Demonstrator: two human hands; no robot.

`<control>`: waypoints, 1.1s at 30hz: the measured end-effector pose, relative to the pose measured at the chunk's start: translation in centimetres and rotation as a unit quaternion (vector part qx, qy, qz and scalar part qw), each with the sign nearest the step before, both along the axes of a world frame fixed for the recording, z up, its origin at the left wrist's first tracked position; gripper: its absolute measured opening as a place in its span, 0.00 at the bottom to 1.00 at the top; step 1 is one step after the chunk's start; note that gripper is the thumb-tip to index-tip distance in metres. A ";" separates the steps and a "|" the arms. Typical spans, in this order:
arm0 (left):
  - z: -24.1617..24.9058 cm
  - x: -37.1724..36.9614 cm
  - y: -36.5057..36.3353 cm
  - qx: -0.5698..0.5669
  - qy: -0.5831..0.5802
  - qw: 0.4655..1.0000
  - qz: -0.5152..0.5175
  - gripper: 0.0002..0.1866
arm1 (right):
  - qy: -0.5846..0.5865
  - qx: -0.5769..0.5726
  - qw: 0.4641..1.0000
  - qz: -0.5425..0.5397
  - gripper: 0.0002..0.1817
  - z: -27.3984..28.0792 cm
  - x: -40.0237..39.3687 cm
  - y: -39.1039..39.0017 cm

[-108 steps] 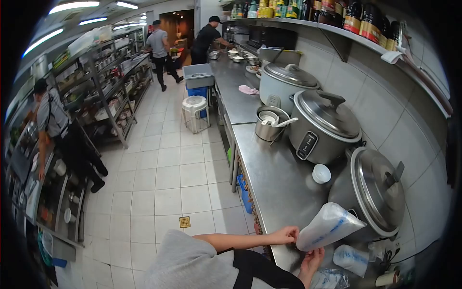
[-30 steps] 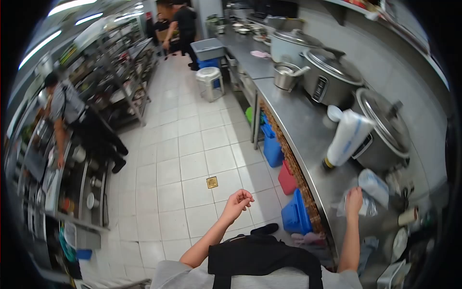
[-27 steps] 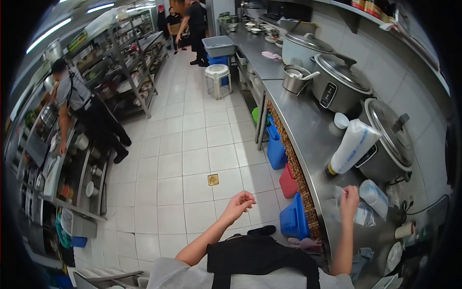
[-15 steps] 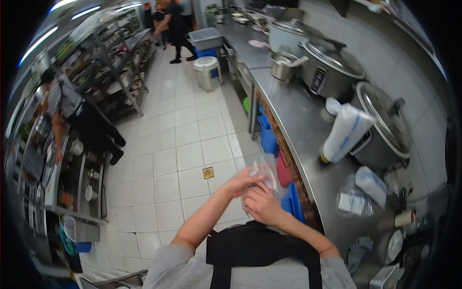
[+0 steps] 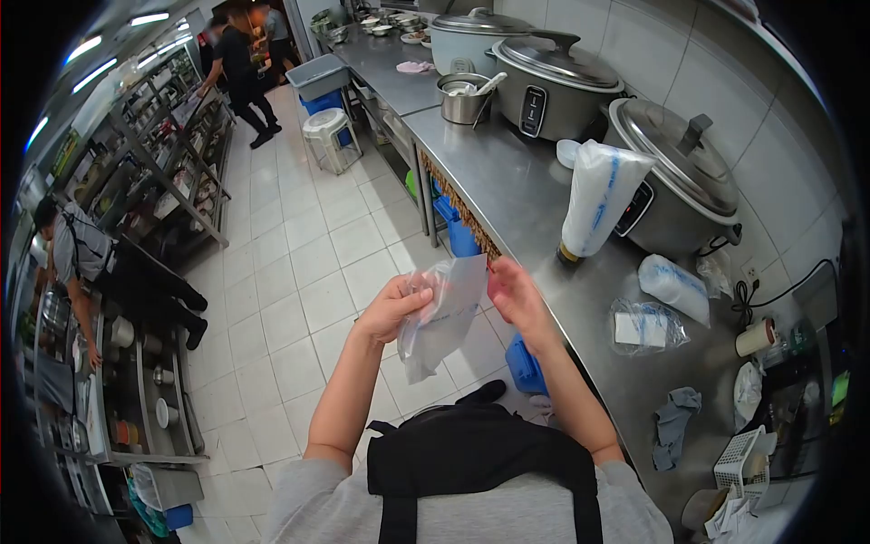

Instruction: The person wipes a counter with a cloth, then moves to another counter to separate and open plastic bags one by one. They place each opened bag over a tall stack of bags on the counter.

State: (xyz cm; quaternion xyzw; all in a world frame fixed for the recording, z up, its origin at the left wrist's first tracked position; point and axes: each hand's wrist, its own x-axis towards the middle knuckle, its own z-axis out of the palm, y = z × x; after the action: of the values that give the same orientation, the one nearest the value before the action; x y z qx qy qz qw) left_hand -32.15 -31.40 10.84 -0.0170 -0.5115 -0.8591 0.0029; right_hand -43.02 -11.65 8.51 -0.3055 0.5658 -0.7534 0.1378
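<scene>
My left hand (image 5: 394,310) pinches a clear plastic bag (image 5: 446,326) with faint blue print, thumb on the near face. The bag hangs in front of my body, above the tiled floor. My right hand (image 5: 517,297) is raised at the bag's right edge, palm toward it, fingers loosely curved and apart, slightly blurred. A small red spot shows by its fingertips; I cannot make out what it is. On the steel counter (image 5: 544,213) to the right stands a tall roll of plastic bags (image 5: 600,201), with another wrapped bag roll (image 5: 672,288) nearer me.
Large rice cookers (image 5: 557,91) line the wall, near a steel pot (image 5: 464,102) holding a utensil. A grey cloth (image 5: 676,428) lies on the counter. One person (image 5: 109,263) leans over the left shelves; others stand far back. A white stool (image 5: 332,140) stands on the floor.
My hands have come apart; the bag now spreads out from my left hand, with my right hand at its side. The view has shifted. A person at the back has turned toward the shelves.
</scene>
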 end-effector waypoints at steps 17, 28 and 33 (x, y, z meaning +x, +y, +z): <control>-1.9 4.6 -0.6 -0.498 0.020 0.747 0.439 0.13 | -0.003 0.149 0.977 0.152 0.07 -0.1 3.3 -3.7; -2.4 5.4 2.3 -0.357 -0.062 0.907 0.214 0.10 | -0.091 0.211 0.944 0.238 0.06 -1.3 2.7 -3.6; -1.2 3.9 1.4 -0.349 -0.040 0.903 0.246 0.11 | -0.104 0.180 0.969 0.131 0.05 -0.6 -1.9 -1.3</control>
State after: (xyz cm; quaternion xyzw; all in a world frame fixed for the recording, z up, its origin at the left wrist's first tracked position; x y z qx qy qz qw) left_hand -28.23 -30.01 9.69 0.1437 -0.7664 -0.5972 0.1880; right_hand -44.96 -12.91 7.89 -0.2673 0.6297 -0.6422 0.3457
